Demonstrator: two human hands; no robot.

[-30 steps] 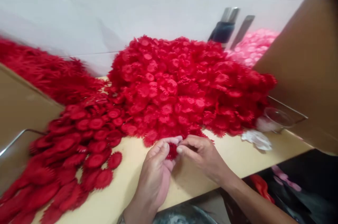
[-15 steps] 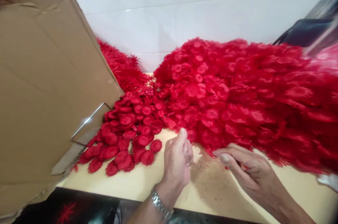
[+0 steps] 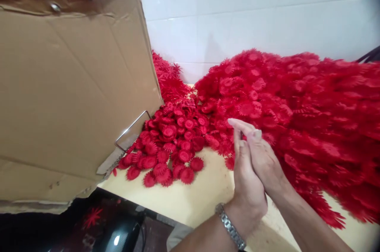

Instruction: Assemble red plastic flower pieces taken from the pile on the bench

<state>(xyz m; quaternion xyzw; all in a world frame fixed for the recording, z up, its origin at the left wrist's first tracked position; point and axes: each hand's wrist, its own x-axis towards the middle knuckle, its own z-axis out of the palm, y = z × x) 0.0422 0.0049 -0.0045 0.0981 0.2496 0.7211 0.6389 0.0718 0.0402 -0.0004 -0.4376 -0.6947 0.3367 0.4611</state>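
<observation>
My left hand (image 3: 247,182), with a metal-band watch (image 3: 230,226) on the wrist, is pressed palm to palm against my right hand (image 3: 265,161). The fingers of both point up and away, held close together. Whatever lies between the palms, if anything, is hidden. Just beyond the hands rises a large heap of red flower-shaped pieces (image 3: 252,105) with fringed edges. To the left, a smaller pile of cupped red flower pieces (image 3: 169,131) lies on the pale tabletop (image 3: 208,188).
A big cardboard box (image 3: 74,85) stands at the left, a bent metal wire (image 3: 132,127) at its lower edge. Behind it lie spiky red pieces (image 3: 168,75). White wall tiles (image 3: 252,14) close off the back. Below the table edge, a red star-shaped piece (image 3: 92,217) shows against something dark.
My hands, apart half a second ago with the right one at the heap's front edge, have come together palm to palm. The view has swung, so box and piles appear further right.
</observation>
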